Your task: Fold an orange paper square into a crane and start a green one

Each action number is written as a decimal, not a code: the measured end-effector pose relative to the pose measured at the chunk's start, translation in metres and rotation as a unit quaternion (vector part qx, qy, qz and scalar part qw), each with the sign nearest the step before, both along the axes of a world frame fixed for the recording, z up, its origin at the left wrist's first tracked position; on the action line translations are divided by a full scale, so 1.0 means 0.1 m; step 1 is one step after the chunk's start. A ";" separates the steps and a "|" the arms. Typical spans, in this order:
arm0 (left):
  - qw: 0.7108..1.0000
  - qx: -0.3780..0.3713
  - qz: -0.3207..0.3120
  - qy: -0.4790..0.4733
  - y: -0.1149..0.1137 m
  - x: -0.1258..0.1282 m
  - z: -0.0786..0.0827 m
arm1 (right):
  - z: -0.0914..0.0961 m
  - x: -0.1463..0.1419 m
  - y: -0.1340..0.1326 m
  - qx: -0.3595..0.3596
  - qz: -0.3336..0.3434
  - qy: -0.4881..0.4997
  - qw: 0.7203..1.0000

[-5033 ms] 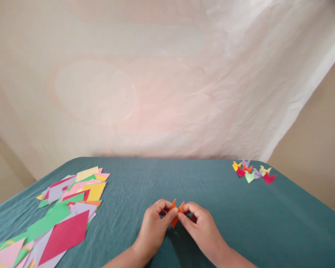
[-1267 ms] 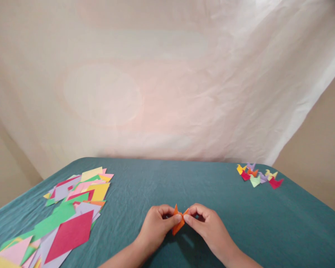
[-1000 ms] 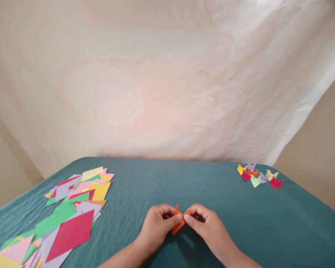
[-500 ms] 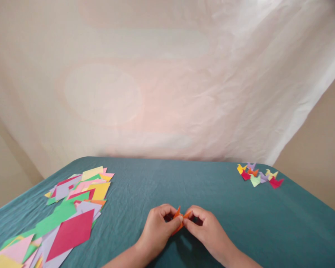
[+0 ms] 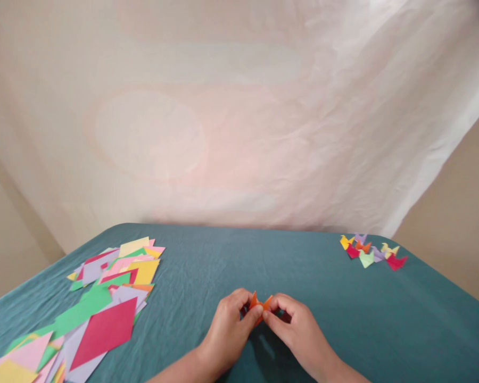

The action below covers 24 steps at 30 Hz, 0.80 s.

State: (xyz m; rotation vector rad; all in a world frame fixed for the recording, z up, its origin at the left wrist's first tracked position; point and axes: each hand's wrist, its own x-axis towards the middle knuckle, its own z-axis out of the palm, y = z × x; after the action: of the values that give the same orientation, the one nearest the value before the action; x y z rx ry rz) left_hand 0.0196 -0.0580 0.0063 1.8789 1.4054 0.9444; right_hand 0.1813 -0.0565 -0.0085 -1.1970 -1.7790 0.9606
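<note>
Between my two hands, near the front middle of the table, is a small folded orange origami paper [image 5: 260, 305] with two pointed tips sticking up. My left hand [image 5: 232, 324] pinches its left side between thumb and fingers. On the other side, my right hand [image 5: 293, 323] grips the right point the same way, its thumb close to the left thumb. The lower part of the paper is mostly hidden behind the fingers. A shadow falls on the cloth below the hands.
Loose coloured paper sheets [image 5: 104, 332] lie overlapping along the left side of the dark green tablecloth [image 5: 207, 260]. Several small folded paper birds [image 5: 366, 259] stand grouped at the far right. A pale cloth backdrop [image 5: 239, 122] hangs behind the table.
The orange paper has tilted slightly and its right tip shows more. My hands keep their pinch and have shifted very little; the view has moved slightly.
</note>
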 end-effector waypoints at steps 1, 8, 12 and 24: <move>1.000 -0.014 0.002 -0.007 0.01 0.00 0.00 | 0.00 0.00 0.00 0.000 -0.004 -0.001 1.000; 0.996 -0.080 0.000 -0.047 0.05 -0.02 -0.01 | -0.02 -0.02 0.02 0.022 -0.014 -0.013 1.000; 0.997 -0.064 0.015 -0.041 0.04 -0.02 0.01 | -0.05 0.00 0.03 0.004 0.003 0.003 1.000; 0.966 -0.165 0.001 -0.200 0.17 -0.07 -0.20 | -0.05 0.01 0.06 -0.054 -0.048 -0.005 0.997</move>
State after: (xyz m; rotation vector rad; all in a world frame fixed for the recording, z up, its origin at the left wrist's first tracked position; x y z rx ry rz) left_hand 0.0126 -0.0412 -0.0136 1.3535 1.2282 0.9571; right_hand 0.1819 -0.0507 -0.0130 -1.3434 -1.6793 1.0073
